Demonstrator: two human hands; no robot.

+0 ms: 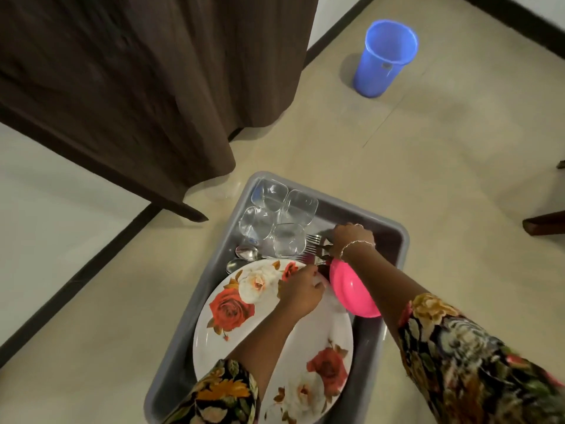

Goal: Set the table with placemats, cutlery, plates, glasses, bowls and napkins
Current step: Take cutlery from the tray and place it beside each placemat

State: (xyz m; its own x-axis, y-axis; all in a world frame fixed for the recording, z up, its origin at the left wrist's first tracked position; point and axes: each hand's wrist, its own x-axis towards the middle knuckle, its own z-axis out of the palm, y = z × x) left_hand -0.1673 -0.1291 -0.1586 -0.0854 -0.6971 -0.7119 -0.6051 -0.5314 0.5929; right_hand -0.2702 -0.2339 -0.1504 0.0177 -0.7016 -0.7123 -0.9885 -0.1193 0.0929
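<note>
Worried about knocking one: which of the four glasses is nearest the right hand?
The glass nearest the plate, next to the forks; the other three stand farther from the right hand.

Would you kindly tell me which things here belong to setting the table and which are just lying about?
For the job: grey tub, glasses, forks, spoons, floral plate, pink bowl.
Just lying about: blue bucket, brown curtain, wooden furniture leg.
</note>
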